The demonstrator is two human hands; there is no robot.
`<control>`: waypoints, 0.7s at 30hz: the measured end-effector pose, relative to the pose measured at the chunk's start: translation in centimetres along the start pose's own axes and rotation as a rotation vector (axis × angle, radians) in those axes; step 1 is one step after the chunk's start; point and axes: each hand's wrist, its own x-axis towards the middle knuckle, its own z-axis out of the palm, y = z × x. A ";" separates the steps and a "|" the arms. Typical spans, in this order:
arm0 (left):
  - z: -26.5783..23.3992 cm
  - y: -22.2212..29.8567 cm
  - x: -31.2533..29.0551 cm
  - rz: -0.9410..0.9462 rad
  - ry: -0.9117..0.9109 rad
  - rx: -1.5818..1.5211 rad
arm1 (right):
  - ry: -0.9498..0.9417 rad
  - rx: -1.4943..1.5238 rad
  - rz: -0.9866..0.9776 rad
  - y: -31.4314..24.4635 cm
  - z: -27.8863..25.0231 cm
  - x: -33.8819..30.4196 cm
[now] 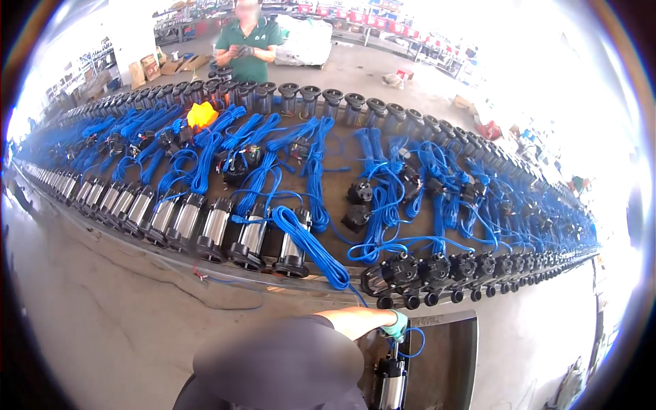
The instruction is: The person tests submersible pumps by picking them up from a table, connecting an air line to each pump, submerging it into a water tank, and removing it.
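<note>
My left hand [395,326], in a green glove, comes in from the left on a bent arm. Its fingers are closed round the narrow upper end of a silver-and-black pump motor [393,391] that stands upright near the lower edge. A thin blue cable loop [414,342] curls beside the glove; how the fingers meet the cable is too small to tell. Just beyond lies a coiled blue cable bundle [316,251], resting across the bench edge. My right hand is not in view. A blurred dark shape [280,362] fills the lower middle.
Rows of pump motors [251,238] line the long bench, with blue cable bundles and black parts between them. Black-ended pump motors [434,270] stand along the near right edge. A dark metal tray [441,362] lies beside my hand. Across the bench stands a co-worker [249,51].
</note>
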 end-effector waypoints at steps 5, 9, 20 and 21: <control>-0.8 0.7 -0.8 0.133 -0.029 -0.045 | 0.005 -0.101 0.014 -8.7 0.4 -1.4; 0.1 1.7 0.4 0.114 -0.039 -0.019 | 0.018 -0.115 0.029 -10.4 0.8 -1.8; 3.9 -0.3 3.5 0.188 0.152 0.032 | 0.011 -0.140 0.038 -12.2 0.9 -0.6; 2.8 0.0 1.5 0.354 0.103 0.145 | 0.016 -0.128 0.048 -11.3 0.8 -0.9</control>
